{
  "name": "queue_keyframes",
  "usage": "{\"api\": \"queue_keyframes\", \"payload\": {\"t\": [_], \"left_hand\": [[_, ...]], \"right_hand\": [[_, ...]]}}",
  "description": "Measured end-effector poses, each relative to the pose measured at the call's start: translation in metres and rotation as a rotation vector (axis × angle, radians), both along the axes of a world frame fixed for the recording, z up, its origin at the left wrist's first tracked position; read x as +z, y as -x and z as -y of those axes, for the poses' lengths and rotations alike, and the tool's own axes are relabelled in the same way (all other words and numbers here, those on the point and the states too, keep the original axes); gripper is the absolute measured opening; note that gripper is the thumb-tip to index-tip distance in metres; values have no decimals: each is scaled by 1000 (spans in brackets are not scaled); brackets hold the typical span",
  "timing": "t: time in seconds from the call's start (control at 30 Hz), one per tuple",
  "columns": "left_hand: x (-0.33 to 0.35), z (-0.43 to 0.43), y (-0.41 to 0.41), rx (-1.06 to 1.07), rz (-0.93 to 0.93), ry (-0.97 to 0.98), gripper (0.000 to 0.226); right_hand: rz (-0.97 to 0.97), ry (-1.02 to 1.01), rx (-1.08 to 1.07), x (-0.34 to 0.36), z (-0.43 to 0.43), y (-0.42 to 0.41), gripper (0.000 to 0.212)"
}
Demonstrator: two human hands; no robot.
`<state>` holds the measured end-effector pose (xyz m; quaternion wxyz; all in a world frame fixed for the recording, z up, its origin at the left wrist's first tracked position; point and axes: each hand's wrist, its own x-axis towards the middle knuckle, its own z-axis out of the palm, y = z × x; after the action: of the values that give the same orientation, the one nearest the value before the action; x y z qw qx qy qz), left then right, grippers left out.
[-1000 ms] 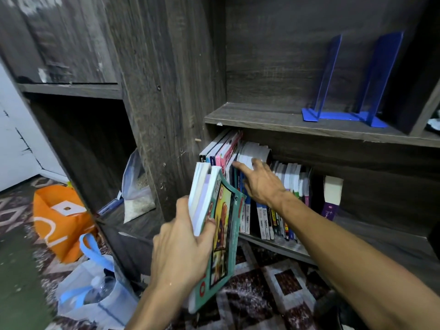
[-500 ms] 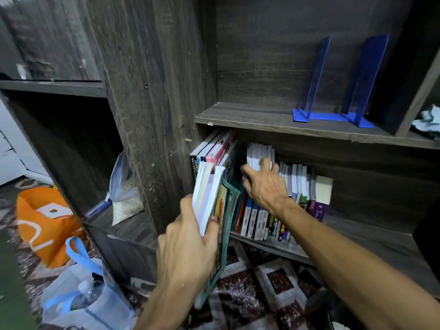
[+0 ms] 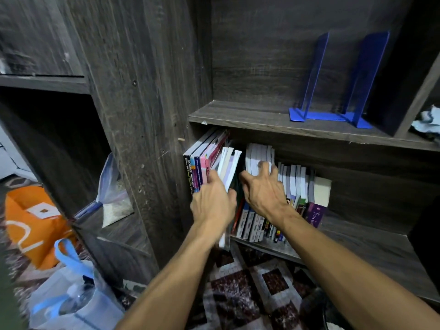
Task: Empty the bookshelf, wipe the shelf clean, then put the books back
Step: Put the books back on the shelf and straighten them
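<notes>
we are facing a dark wooden bookshelf (image 3: pixel 152 115), looking down at its lower shelf (image 3: pixel 352 236), where a row of books (image 3: pixel 295 186) is standing upright and filling the left half. above it, the upper shelf (image 3: pixel 262 117) is carrying only two blue bookends (image 3: pixel 333 91) standing side by side. on the floor to our left, an orange bag (image 3: pixel 31 220) is sitting behind a clear bag with blue handles (image 3: pixel 71 296), and a patterned rug (image 3: pixel 250 289) is lying under the shelf. our left hand (image 3: pixel 212 203) is clenching a few thin books (image 3: pixel 228 170), holding them upright in the gap between the leaning books (image 3: pixel 202 163) at the far left and the rest of the row. our right hand (image 3: pixel 264 191) is spreading open, fingers (image 3: pixel 263 166) pressing against the white books (image 3: pixel 259 156) just right of that gap, gripping nothing.
</notes>
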<state>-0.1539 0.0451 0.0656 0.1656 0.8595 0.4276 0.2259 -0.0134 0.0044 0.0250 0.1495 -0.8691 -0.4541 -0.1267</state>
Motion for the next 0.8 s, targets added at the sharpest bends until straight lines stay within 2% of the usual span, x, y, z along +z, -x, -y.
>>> {"api": "queue_keyframes", "payload": {"t": [0.2, 0.3, 0.37, 0.43, 0.53, 0.6, 0.7, 0.8], "left_hand": [[3, -42, -61, -57, -196, 128, 51], [6, -61, -77, -50, -183, 183, 65], [-1, -65, -72, -70, -71, 249, 71], [-13, -59, -54, -114, 138, 283, 60], [-35, -37, -14, -137, 491, 108, 38], [-46, -23, 2, -134, 552, 22, 37], [-49, -26, -4, -145, 408, -123, 36], [-30, -47, -32, -108, 218, -178, 28]], "right_hand": [[-21, 66, 23, 3, 9, 1, 25], [-13, 79, 22, 2, 10, -3, 24], [16, 96, 56, 0, 10, -7, 45], [36, 119, 69, -1, 10, -9, 58], [43, 121, 83, 0, 4, -5, 58], [47, 121, 88, 0, -1, -3, 52], [-17, 114, 91, 3, -6, 2, 36], [-141, 118, 87, 10, -9, 5, 47]]}}
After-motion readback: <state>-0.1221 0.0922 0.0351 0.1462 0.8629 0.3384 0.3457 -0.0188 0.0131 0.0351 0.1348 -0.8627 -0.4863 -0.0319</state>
